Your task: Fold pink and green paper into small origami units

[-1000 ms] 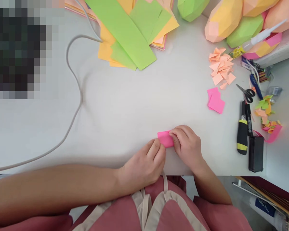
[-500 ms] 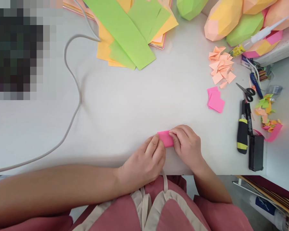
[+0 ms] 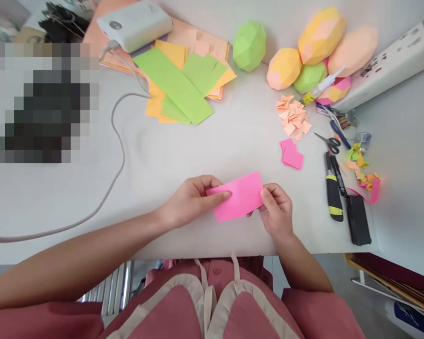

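A flat rectangle of pink paper (image 3: 240,198) is held just above the white table, tilted up to the right. My left hand (image 3: 194,197) grips its left end, thumb on top and fingers underneath. At the right end, my right hand (image 3: 276,209) pinches the edge between thumb and fingers. Beyond my right hand lie a few small pink paper pieces (image 3: 292,155). A pile of folded peach paper pieces (image 3: 292,117) sits behind those.
Scissors (image 3: 329,142), a utility knife (image 3: 334,197), a black marker (image 3: 338,175) and a black box (image 3: 358,220) lie at right. Faceted paper shapes (image 3: 249,46) stand at the back. Green paper strips (image 3: 176,87) and a power bank (image 3: 134,26) lie back left; its cable (image 3: 122,141) curves across the table.
The pink paper was a small folded piece flat on the table; now it is opened wider and lifted. My hands have moved apart. The head view has tilted up, showing more of the back.
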The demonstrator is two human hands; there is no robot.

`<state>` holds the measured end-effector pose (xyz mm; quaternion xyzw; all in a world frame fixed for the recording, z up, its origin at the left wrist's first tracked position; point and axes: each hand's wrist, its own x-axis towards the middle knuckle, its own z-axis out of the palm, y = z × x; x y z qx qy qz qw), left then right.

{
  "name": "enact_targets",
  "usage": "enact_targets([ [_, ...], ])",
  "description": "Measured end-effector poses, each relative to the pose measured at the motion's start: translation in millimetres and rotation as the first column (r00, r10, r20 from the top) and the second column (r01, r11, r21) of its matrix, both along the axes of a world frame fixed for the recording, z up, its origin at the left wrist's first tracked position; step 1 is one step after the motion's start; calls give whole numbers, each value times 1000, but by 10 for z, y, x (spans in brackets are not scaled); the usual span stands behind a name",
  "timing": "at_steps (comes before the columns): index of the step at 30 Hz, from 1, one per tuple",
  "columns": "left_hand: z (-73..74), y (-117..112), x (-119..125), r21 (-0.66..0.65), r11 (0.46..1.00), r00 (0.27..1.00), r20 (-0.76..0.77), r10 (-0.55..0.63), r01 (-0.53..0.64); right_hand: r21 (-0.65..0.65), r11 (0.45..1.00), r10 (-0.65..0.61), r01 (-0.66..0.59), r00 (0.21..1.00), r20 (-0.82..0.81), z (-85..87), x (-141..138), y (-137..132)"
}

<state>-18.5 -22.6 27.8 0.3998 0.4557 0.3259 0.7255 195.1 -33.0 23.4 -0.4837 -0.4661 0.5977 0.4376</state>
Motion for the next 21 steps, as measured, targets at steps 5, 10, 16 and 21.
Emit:
enact_targets([
  [5,-22,155,-92,-113,994,979,202,17,6,279,930,253,-238,967,-16,12,52,-12],
  [10,-45,165,-99,-75,959,948,188,-256,274,587,731,229,-347,936,268,11,21,39],
  [16,-181,154,-62,187,981,999,-6,-43,44,717,371,123,-591,796,593,-8,24,95],
  [21,-308,185,-89,675,718,925,-360,120,169,626,413,29,-661,697,717,-41,38,89],
])
